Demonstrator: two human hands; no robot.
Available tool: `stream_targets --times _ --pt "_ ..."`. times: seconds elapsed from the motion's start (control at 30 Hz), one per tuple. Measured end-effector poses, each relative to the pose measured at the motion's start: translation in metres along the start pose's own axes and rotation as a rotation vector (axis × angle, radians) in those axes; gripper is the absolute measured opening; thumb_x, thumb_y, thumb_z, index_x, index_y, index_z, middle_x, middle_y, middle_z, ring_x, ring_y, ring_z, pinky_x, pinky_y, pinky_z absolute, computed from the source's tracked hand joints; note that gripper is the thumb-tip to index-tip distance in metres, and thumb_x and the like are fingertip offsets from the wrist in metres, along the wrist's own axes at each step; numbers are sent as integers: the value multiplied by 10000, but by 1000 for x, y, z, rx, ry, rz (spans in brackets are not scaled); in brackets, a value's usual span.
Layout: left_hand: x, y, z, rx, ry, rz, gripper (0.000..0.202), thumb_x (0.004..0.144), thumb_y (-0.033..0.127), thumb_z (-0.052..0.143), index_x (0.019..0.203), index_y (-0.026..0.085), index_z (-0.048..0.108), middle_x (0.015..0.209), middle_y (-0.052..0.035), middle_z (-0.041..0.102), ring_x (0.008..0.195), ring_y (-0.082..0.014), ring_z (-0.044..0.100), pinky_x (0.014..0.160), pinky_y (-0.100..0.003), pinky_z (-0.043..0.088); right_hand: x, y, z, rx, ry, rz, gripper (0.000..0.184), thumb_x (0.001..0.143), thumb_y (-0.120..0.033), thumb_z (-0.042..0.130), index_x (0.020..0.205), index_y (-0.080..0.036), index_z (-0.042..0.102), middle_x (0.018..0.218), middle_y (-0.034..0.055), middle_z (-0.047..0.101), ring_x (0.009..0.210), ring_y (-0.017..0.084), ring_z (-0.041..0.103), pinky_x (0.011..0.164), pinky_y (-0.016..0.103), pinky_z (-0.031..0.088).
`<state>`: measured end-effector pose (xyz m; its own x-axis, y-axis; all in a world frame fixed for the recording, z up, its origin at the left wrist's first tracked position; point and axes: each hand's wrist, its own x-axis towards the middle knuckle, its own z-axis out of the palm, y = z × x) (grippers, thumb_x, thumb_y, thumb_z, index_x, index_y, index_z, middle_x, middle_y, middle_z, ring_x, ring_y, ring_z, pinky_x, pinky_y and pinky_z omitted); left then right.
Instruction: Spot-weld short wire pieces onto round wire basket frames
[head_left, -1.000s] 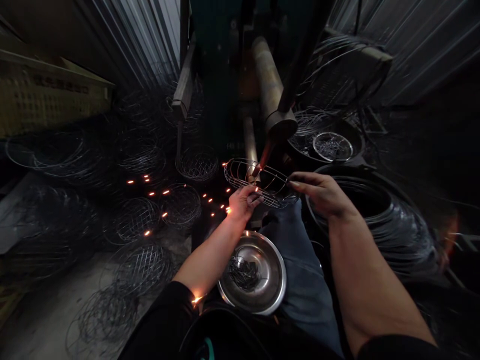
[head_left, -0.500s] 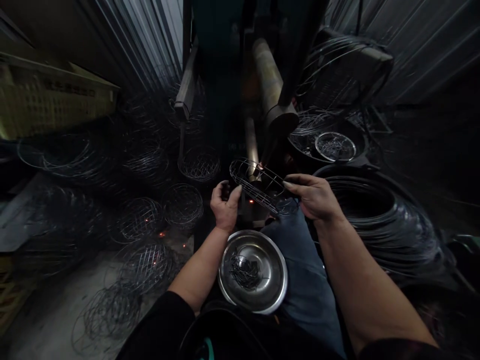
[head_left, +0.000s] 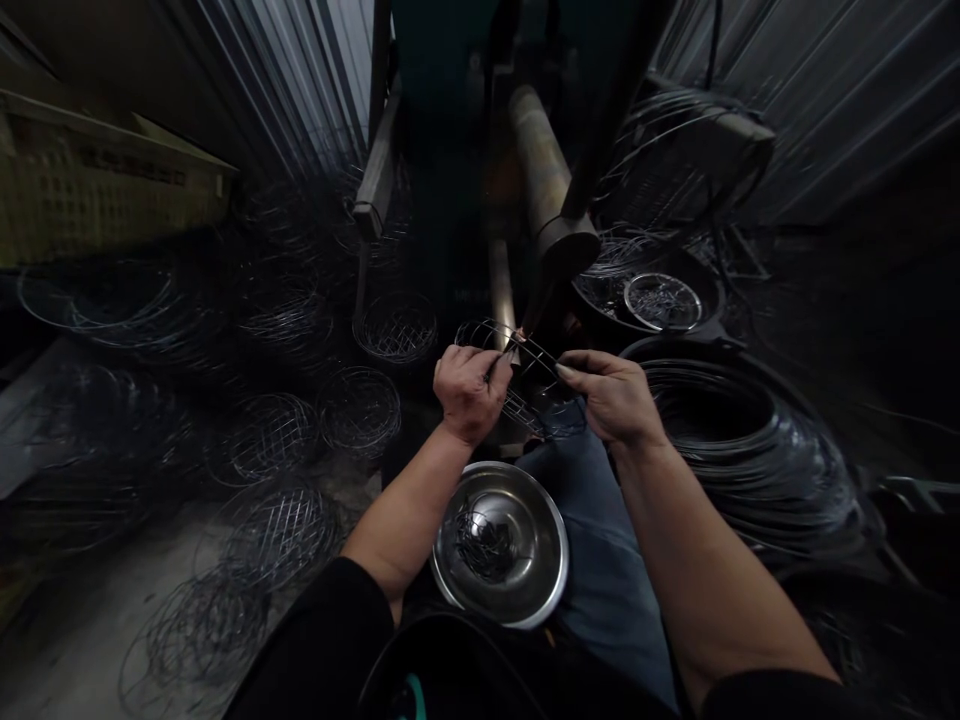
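Observation:
A round wire basket (head_left: 525,375) is held under the copper tip of a welding machine (head_left: 551,235), just beyond my knee. My left hand (head_left: 469,390) is closed, pinching a short wire piece against the basket's near rim. My right hand (head_left: 611,395) grips the basket's right side with curled fingers. A steel bowl (head_left: 501,545) holding several short wire pieces rests on my lap below my hands.
Finished wire baskets (head_left: 285,440) lie heaped on the floor at left. A large coil of wire (head_left: 750,440) sits at right, with a second steel bowl (head_left: 664,300) behind it. Corrugated metal walls close in the back. A yellow crate (head_left: 90,195) stands far left.
The sparks have died out. My left hand let go of the basket, then came back up to its rim pinching a wire. The basket tilted and moved slightly nearer the welder tip.

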<state>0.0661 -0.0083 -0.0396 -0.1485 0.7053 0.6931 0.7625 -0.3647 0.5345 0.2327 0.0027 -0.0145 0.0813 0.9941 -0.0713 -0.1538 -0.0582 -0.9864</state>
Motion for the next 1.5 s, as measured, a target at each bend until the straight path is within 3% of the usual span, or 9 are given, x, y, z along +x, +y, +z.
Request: stream_targets --times 0.27,0.43,0.6,0.67,0.77,0.9,1.03,1.2,1.5 --pt "5 0 9 9 19 24 252 866 327 598 695 171 697 673 -42 645 688 -152 528 725 -314 392 6 7 -2 48 60 -27 319 400 -317 872 645 -194 708 625 -9 633 577 123 533 577 285 432" --pt "4 -4 9 -75 21 11 228 857 343 619 734 168 696 703 -38 653 701 -149 551 733 -306 423 9 10 -8 68 30 3 329 408 -328 885 665 -205 721 627 -13 651 580 123 550 599 286 455" --pt "-36 -25 10 -219 35 -35 110 839 257 612 857 165 671 820 -51 646 790 -155 591 763 -295 475 -2 25 -45 37 -114 86 343 521 -396 873 794 -226 754 725 10 705 690 152 629 691 302 506" --pt "-55 -34 16 -151 -64 14 248 775 243 646 1010 173 673 1006 -90 648 939 -198 590 848 -339 473 -10 36 -59 32 -147 130 352 509 -386 885 796 -227 757 761 24 722 717 169 650 711 322 520" --pt "-72 -41 30 18 -166 110 488 708 275 698 1186 196 642 1261 -127 575 1135 -279 519 957 -412 417 -19 51 -66 67 -82 135 369 468 -377 898 774 -227 756 706 18 717 636 161 635 658 330 523" --pt "-75 -43 45 136 -204 157 555 715 386 715 1235 210 632 1273 -136 570 1173 -314 498 973 -427 394 -23 53 -55 120 -1 115 371 429 -394 901 718 -220 747 630 8 691 573 147 607 608 319 512" --pt "-77 -49 50 72 -150 181 535 786 465 636 1232 168 625 1196 -150 593 1184 -305 504 1008 -428 384 -23 39 -37 147 4 89 367 424 -384 901 709 -218 741 646 6 693 613 151 621 636 317 517" --pt "-76 -59 53 -8 -132 117 614 797 540 601 1258 135 580 1245 -180 568 1219 -311 492 1038 -449 384 -12 22 -14 127 40 101 352 413 -334 887 694 -190 732 606 -5 653 541 127 572 545 287 482" --pt "-70 -57 54 -31 -139 123 635 727 434 692 1266 132 544 1237 -177 584 1194 -316 516 1017 -463 408 -2 11 -2 126 95 119 353 372 -308 872 660 -172 717 573 -9 630 498 121 546 488 273 462"
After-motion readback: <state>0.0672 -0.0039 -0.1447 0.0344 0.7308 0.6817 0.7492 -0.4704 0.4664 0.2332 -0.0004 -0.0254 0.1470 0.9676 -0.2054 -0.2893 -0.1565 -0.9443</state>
